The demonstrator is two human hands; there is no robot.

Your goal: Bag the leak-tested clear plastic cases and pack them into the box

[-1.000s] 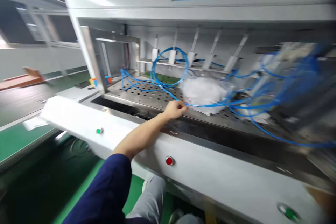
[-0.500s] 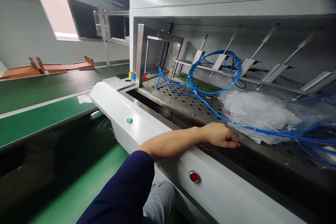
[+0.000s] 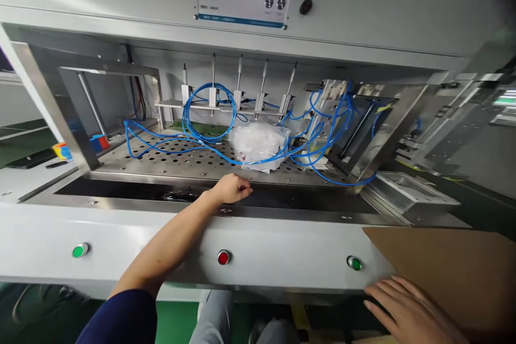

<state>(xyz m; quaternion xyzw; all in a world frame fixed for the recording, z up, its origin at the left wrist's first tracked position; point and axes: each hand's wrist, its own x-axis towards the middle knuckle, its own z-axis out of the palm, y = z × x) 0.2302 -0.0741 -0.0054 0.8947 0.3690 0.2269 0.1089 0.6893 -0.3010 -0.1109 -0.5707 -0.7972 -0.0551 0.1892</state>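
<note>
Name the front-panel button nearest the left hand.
The red push button, just below the left hand. The green push buttons sit farther off, one on either side of it.

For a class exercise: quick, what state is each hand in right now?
Left hand: curled, nothing visible in it, at the steel tray's front edge.
Right hand: open, fingers spread, by the cardboard sheet.

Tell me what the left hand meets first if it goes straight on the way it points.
Most likely the front edge of the perforated steel plate, just beyond the dark slot the left hand hovers over. Depth is unclear; if it passes above, the blue tubing comes first.
</note>
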